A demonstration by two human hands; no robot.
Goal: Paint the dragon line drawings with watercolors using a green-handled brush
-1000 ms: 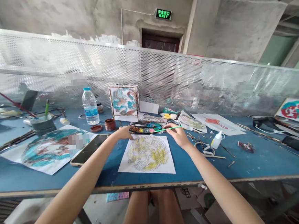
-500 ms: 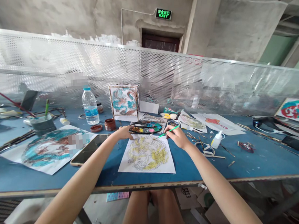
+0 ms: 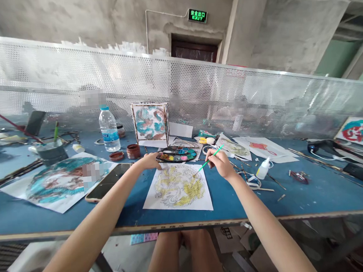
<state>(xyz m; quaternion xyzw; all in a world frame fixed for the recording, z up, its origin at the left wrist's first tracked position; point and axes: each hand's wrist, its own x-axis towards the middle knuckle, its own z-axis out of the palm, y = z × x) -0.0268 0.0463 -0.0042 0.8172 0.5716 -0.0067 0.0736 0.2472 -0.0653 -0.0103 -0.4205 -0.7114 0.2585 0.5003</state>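
Observation:
My right hand (image 3: 219,162) is closed around a thin green paintbrush (image 3: 213,155), slanting down to the left. Its bristle tip meets the upper right of a white paper (image 3: 155,204) with a line drawing partly painted yellow. My left hand (image 3: 150,160) lies by the paper's upper left corner, thumb and fingers apart. Its fingertips are at the left end of a dark paint palette (image 3: 172,152) with several colours; whether they grip it is hard to see. The palette sits just behind the paper.
Left of the paper lie a phone (image 3: 105,186) and a teal-and-brown painting (image 3: 47,190). Behind them stand a water bottle (image 3: 108,131), a brown paint jar (image 3: 133,150) and a grey brush cup (image 3: 52,152). A small white squeeze bottle (image 3: 262,170) stands at right. A perforated metal screen (image 3: 197,97) runs along the back.
My right hand has moved slightly right and tilted the paintbrush more steeply. Its tip has shifted right and down across the paper. My left hand has stayed in place.

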